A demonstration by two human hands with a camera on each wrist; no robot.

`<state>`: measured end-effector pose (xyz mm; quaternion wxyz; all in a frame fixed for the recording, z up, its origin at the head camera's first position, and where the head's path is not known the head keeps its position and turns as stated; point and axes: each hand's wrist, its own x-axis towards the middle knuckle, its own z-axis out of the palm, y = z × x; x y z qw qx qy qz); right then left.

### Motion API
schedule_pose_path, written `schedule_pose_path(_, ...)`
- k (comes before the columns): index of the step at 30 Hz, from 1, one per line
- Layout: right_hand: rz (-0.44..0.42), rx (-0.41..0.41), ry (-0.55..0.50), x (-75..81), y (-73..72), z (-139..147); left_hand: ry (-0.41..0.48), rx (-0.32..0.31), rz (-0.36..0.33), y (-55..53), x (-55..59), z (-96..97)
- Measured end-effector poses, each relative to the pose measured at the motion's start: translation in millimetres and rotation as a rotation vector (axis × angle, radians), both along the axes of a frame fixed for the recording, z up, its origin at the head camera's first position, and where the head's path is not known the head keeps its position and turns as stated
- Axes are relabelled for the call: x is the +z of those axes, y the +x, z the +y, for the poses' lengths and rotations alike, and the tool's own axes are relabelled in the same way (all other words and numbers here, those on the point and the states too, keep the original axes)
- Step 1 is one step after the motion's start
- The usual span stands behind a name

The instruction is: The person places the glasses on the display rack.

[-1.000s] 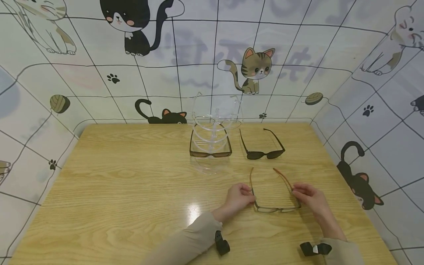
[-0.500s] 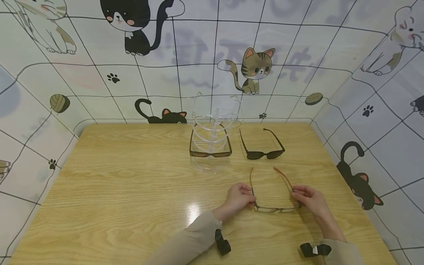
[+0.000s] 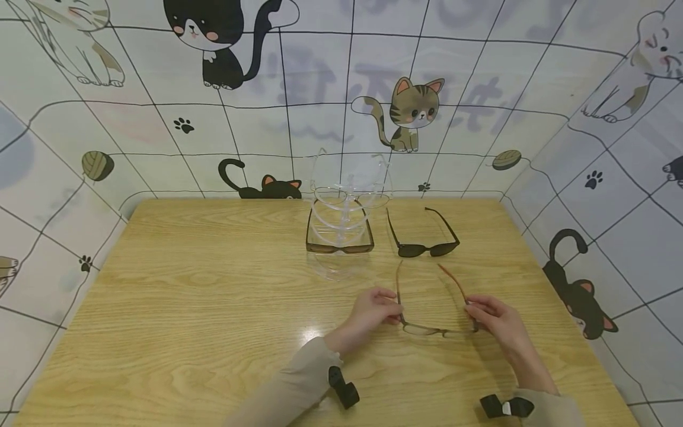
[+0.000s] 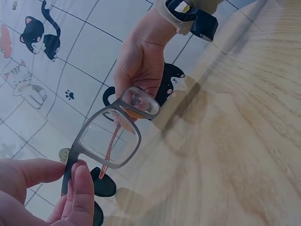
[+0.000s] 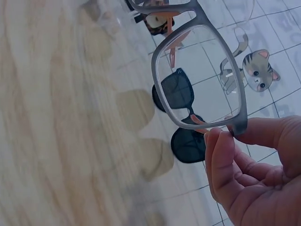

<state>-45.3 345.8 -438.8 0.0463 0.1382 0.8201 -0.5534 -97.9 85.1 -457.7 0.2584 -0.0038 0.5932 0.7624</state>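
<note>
A pair of eyeglasses (image 3: 421, 330) with a grey frame and orange-brown temple tips is held between both hands, its temples spread and pointing away. My left hand (image 3: 369, 314) pinches the left temple by the hinge; in the left wrist view, the thumb and fingers (image 4: 81, 193) close on the grey hinge end. On the other side my right hand (image 3: 500, 320) pinches the right temple near its hinge, and the right wrist view has its fingers (image 5: 223, 155) at the frame corner. Behind the eyeglasses lie black sunglasses (image 3: 427, 250), unfolded, lenses toward me.
A clear display stand (image 3: 341, 222) rises left of the sunglasses. Clear-framed glasses (image 3: 331, 196) sit at its top, and brown-framed glasses (image 3: 339, 249) are lower on it. The wooden table (image 3: 203, 308) ends at a cat-patterned wall covering (image 3: 256, 130).
Over the last half second the eyeglasses have shifted slightly left and away from me, tilting a little. The left hand moved left and away with them; the right hand barely moved.
</note>
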Motion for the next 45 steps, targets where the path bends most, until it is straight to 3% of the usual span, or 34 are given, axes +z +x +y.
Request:
schedule_pose_path(11, 0.093, 0.052, -0.117, 15.7, -6.5, -19.2, 0.097, 0.001, 0.005, -5.2, 16.5, -24.1)
schedule_pose_path(24, 0.149, 0.099, -0.191, 32.1, -20.2, -47.0, 0.11, 0.02, 0.053, -5.5, 36.1, -57.4)
schedule_pose_path(34, 0.18, 0.149, -0.212, 46.7, -33.3, -68.4, 0.105, 0.072, 0.058, -5.8, 47.1, -79.9)
schedule_pose_path(45, 0.201, 0.206, -0.224, 57.5, -52.9, -93.6, 0.112, 0.177, 0.057, -9.7, 54.6, -104.4)
